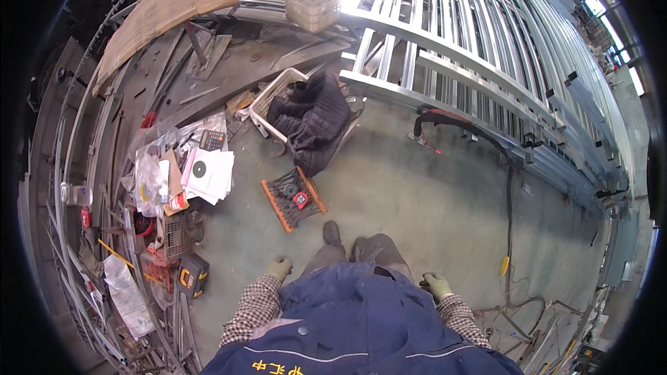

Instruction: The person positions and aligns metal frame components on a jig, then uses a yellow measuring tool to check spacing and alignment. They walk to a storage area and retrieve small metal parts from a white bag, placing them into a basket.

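Both my hands hang low beside my thighs in pale work gloves. My left hand [280,269] has its fingers curled in, with nothing visible in it. Beside my right thigh, my right hand [435,284] is loosely bent, thumb and fingers a little apart, holding nothing I can see. In front of my feet is a small folding stool [322,204] with orange rails and dark webbing. A red and black tape measure [300,199] lies on it. Beyond the stool, a dark quilted jacket [319,121] is draped over a white plastic basket [260,107].
Welded metal frames [445,45] are stacked at the far right. A dark cable [509,236] runs along the floor below them. At left lie papers [208,172], a calculator [212,140], a black and yellow case [192,275] and long metal bars. A cardboard sheet [163,17] lies far left.
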Action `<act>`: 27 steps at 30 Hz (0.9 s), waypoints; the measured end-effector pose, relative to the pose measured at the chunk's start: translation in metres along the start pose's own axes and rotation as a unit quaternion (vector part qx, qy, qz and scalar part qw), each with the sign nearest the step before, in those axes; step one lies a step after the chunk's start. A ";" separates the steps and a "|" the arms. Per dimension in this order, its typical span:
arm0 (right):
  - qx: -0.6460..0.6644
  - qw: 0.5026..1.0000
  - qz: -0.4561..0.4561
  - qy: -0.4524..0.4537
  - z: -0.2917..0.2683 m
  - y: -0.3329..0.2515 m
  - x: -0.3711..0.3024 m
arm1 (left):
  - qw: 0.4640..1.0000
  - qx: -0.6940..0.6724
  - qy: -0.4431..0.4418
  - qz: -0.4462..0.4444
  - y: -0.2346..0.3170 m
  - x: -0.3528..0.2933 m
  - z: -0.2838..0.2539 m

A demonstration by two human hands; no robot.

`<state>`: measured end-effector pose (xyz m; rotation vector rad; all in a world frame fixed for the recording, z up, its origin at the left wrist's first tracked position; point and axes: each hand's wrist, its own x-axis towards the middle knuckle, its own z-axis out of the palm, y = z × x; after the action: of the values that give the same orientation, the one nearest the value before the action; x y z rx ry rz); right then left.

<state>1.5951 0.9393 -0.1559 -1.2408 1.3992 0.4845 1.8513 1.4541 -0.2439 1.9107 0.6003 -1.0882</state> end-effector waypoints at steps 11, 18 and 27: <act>-0.166 0.985 -0.028 -0.031 -0.021 -0.266 0.091 | 0.987 -0.147 0.059 -0.010 0.160 0.025 0.040; -0.262 0.963 -0.056 -0.026 -0.008 -0.414 0.126 | 0.986 0.022 0.046 -0.158 0.106 0.027 0.068; -0.335 0.935 -0.079 -0.087 0.066 -0.514 0.108 | 0.969 -0.200 0.016 -0.144 0.183 0.110 0.046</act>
<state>2.0920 0.7691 -0.0880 -1.7855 0.9945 0.9844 2.0194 1.3177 -0.2726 1.5217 1.0563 -1.0200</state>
